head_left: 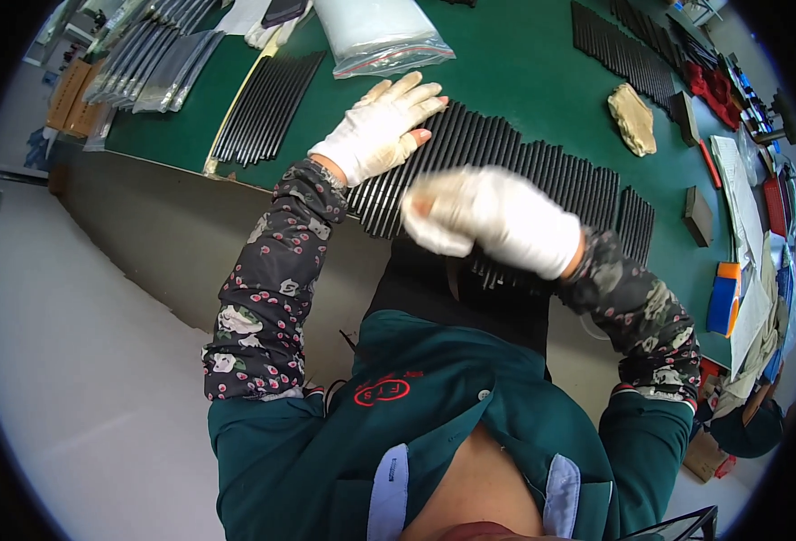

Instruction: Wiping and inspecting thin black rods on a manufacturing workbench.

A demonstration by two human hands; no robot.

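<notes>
A long row of slim black rods [542, 171] lies side by side on the green table [515, 72] in front of me. My left hand [384, 122], in a white glove with bare fingertips showing, rests open at the left end of the row. Its fingers are spread and touch the far part of the rods. Over the near middle of the row is my right hand [493, 216], also white-gloved. Motion blurs its fingers, so I cannot make out whether anything is in them. It hides the rods beneath it.
A smaller rod group [272, 104] lies left, near bagged bundles [159, 68]. A clear plastic bag [384, 41] lies at the back. Rightward are a crumpled beige cloth [632, 120], a dark block [697, 216], a red stick [710, 163], a blue-and-orange roll [724, 299] and more rods [619, 54].
</notes>
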